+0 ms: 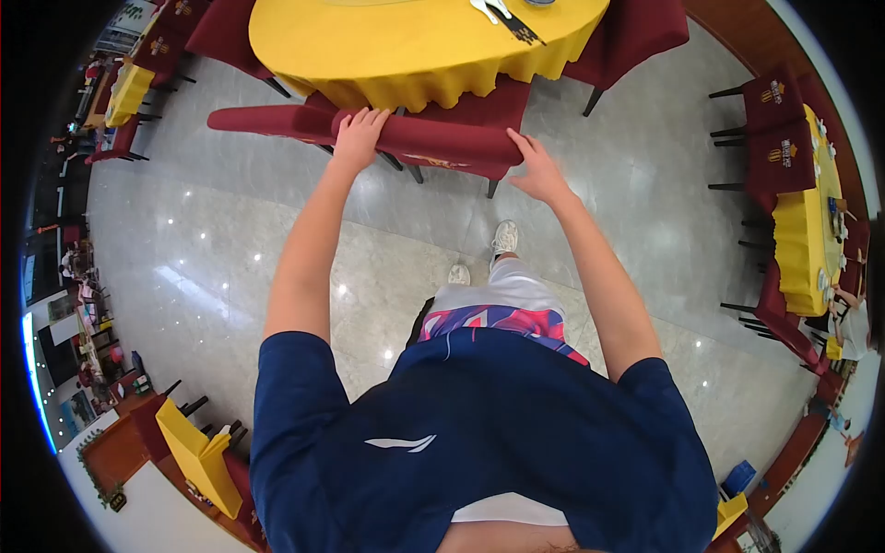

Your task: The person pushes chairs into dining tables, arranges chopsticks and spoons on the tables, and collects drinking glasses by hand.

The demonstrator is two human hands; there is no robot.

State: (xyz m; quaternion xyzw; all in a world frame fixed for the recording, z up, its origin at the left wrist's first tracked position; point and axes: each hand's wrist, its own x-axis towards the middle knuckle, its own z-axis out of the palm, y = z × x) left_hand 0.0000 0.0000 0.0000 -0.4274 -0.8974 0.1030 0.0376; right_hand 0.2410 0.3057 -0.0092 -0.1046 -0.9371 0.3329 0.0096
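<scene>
A dark red upholstered chair point(442, 140) stands in front of me, its seat partly under the yellow cloth of a round table point(406, 46). Over the top edge of its backrest, near the left end, my left hand point(361, 138) is closed, fingers bent over the far side. My right hand point(542, 172) grips the right end of the same backrest, fingers at the upper corner and thumb lower down. Just left of my left hand, a second red chair point(267, 118) has its backrest close against the first.
White spoons point(490, 9) and black chopstick sleeves point(521, 29) lie on the table. More red chairs stand by it at upper left point(235, 37) and upper right point(636, 41). A yellow-covered table point(800, 240) with chairs runs along the right wall. Grey tiled floor point(221, 212) surrounds me.
</scene>
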